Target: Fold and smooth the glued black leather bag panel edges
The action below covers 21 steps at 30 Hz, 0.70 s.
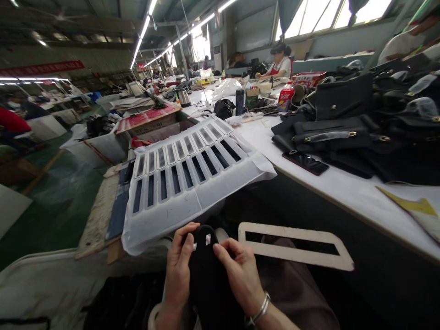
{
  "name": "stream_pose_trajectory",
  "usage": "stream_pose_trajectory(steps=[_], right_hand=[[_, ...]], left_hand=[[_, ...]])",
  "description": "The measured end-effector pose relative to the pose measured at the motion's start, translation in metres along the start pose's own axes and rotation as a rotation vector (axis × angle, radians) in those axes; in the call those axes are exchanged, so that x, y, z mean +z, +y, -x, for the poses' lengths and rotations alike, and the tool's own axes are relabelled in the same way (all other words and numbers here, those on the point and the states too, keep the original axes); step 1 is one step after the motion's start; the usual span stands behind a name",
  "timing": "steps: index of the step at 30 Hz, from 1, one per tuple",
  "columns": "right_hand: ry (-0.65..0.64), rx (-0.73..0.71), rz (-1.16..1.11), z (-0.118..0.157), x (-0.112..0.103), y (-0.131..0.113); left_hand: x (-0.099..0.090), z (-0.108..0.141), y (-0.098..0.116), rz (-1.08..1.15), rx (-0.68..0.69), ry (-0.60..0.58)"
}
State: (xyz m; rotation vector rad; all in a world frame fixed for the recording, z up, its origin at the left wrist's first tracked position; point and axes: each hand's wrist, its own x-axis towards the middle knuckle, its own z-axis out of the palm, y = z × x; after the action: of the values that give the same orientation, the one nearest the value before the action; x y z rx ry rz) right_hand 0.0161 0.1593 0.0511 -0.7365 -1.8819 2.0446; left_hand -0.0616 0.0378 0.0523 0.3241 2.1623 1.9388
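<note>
Left hand (178,270) and right hand (240,270), the latter wearing a silver bracelet (264,307), are pinching opposite edges of a long black piece (208,279) between thumb and fingers, close to its far end. They are holding it just on the near side of a white slotted sheet (165,220). Its long axis is running away from the wearer's body, the rounded end pointing toward the sheet and showing small pale patches (208,239). Right of the sheet's near edge, a cream frame (285,232) is sitting slantwise. Farther right of the sheet, a phone (305,163) is resting on a white table (343,188) beside black goods (343,114). Beyond the sheet, a co-worker (283,66) is appearing behind the table.
</note>
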Motion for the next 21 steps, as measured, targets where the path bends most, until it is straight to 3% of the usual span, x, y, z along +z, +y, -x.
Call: stream_pose_trajectory(steps=[3,5,7,9,13,16,21], right_hand=[[-0.154,0.034,-0.071,0.002,-0.008,0.006],[-0.276,0.042,-0.028,0.01,-0.021,0.016],[-0.359,0.073,0.136,0.024,-0.038,0.031],[-0.421,0.17,0.284,0.038,-0.054,0.049],[-0.541,0.37,0.045,0.056,-0.062,0.085],[-0.443,0.419,-0.184,0.06,-0.047,0.095],[-0.169,0.549,-0.557,0.049,-0.027,0.068]], left_hand=[[-0.019,-0.01,0.008,-0.057,-0.015,-0.203],[-0.032,-0.012,0.01,-0.068,-0.06,-0.233],[-0.042,-0.009,0.006,-0.062,-0.096,-0.14],[-0.049,-0.002,-0.004,-0.051,-0.109,0.039],[-0.059,0.013,-0.022,-0.014,-0.119,0.4],[-0.07,0.023,-0.013,-0.082,-0.064,0.534],[-0.098,0.054,0.04,-0.323,-0.104,0.397]])
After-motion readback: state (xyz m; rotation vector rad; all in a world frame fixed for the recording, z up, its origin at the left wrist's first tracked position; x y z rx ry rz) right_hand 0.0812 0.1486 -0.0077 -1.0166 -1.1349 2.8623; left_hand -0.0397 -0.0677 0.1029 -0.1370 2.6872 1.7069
